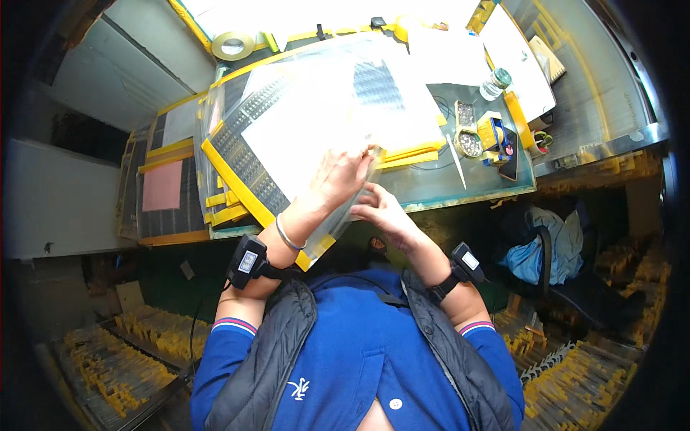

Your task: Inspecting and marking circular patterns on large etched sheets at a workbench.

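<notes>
My left hand (339,174) lies over the near right part of a large film sheet (248,188) edged with yellow tape. Its fingers are pinched on the clear plastic edge, which is slightly lifted. Just below and to the right, my right hand (390,218) is beside that same edge, fingers half curled and apart, the fingertips at the plastic. Whether they press on it is hard to see. On the film rests a white sheet (291,147), washed out by glare. Dark rows of fine pattern show through the film.
To the right lie a white pointed tool (456,161), a small container (468,143), a yellow-and-blue tape dispenser (493,136), a phone (508,159) and a clear bottle (494,84). A tape roll (233,46) sits far left. More taped sheets (164,185) lie left. A chair (546,255) stands right.
</notes>
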The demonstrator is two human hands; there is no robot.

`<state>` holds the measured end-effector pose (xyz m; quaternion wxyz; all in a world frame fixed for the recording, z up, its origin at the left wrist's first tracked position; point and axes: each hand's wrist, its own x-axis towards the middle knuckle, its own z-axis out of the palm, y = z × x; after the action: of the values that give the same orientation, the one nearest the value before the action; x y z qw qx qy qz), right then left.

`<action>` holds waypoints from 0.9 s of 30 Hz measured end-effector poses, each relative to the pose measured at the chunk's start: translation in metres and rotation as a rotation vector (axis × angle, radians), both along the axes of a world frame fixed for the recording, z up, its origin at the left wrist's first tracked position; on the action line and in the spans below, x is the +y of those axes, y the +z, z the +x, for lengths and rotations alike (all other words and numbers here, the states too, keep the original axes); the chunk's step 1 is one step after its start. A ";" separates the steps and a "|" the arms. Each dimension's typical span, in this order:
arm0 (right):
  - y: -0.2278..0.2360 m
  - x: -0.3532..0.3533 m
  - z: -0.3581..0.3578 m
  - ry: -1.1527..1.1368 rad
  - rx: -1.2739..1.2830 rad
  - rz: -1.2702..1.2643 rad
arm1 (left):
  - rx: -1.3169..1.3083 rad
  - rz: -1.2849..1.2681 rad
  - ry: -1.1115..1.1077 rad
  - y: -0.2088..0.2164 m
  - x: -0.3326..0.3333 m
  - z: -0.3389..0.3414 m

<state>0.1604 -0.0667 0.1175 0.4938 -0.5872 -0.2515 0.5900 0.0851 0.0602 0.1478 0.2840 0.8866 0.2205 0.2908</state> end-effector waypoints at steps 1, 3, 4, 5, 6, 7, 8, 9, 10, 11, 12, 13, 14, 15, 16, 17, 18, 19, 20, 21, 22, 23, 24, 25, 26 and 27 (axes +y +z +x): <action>-0.015 -0.001 0.004 -0.051 0.063 0.019 | -0.002 -0.001 0.000 0.003 0.001 0.001; -0.041 0.001 0.006 -0.085 0.131 0.081 | -0.009 -0.101 -0.002 0.012 0.001 0.004; -0.043 0.003 0.003 -0.078 0.133 0.080 | -0.008 -0.102 0.005 0.015 0.000 0.005; -0.045 0.005 -0.001 -0.132 0.169 0.086 | -0.019 -0.107 0.009 0.018 0.000 0.007; -0.047 0.008 -0.007 -0.186 0.205 0.092 | -0.029 -0.111 0.013 0.020 -0.001 0.009; -0.049 0.010 -0.012 -0.183 0.204 0.091 | -0.105 -0.141 0.006 0.018 -0.002 0.013; -0.052 0.012 -0.019 -0.244 0.321 0.097 | -0.106 -0.141 0.009 0.019 -0.003 0.016; -0.055 0.014 -0.026 -0.305 0.438 0.102 | -0.124 -0.146 0.025 0.020 -0.005 0.019; -0.069 0.015 -0.030 -0.334 0.478 0.097 | -0.141 -0.153 0.034 0.019 -0.006 0.023; -0.083 0.016 -0.035 -0.318 0.534 0.070 | -0.159 -0.184 0.023 0.023 -0.007 0.025; -0.096 0.016 -0.039 -0.303 0.591 0.043 | -0.163 -0.181 0.021 0.025 -0.009 0.028; -0.099 0.015 -0.047 -0.293 0.582 0.030 | -0.174 -0.211 0.018 0.024 -0.009 0.027; -0.094 0.016 -0.055 -0.332 0.541 -0.012 | -0.185 -0.239 0.015 0.022 -0.009 0.026; -0.104 0.016 -0.057 -0.350 0.461 0.005 | -0.187 -0.261 0.015 0.021 -0.010 0.025; -0.107 0.019 -0.056 -0.368 0.382 0.026 | -0.193 -0.339 -0.023 0.019 -0.008 0.022; -0.110 0.023 -0.052 -0.477 0.325 0.129 | -0.164 -0.379 -0.077 0.018 -0.005 0.016; -0.112 0.026 -0.045 -0.584 0.269 0.235 | -0.135 -0.417 -0.130 0.018 -0.002 0.007; -0.119 0.022 -0.030 -0.568 0.310 0.226 | -0.053 -0.305 -0.070 0.018 0.002 -0.007; -0.115 0.024 -0.018 -0.590 0.323 0.243 | -0.060 -0.231 0.000 0.004 0.013 -0.025; -0.105 0.022 -0.006 -0.583 0.358 0.279 | -0.005 -0.171 0.141 0.005 0.021 -0.048; -0.108 0.015 0.011 -0.541 0.400 0.341 | -0.043 0.009 0.239 0.004 0.033 -0.072; -0.106 0.004 0.029 -0.429 0.405 0.294 | -0.078 0.187 0.340 -0.007 0.047 -0.097; -0.099 -0.002 0.039 -0.430 0.358 0.286 | -0.135 0.156 0.616 -0.017 0.057 -0.121; -0.089 -0.011 0.050 -0.366 0.378 0.267 | -0.154 0.145 0.840 -0.035 0.070 -0.147; -0.087 -0.021 0.063 -0.362 0.360 0.149 | -0.180 0.128 1.052 -0.046 0.083 -0.169; -0.079 -0.028 0.070 -0.392 0.315 0.139 | -0.419 -0.246 0.939 -0.043 0.099 -0.189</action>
<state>0.2300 -0.0943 0.0385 0.6710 -0.4902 -0.0926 0.5485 -0.1044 0.1593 0.1046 0.2631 0.5753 0.5652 0.5295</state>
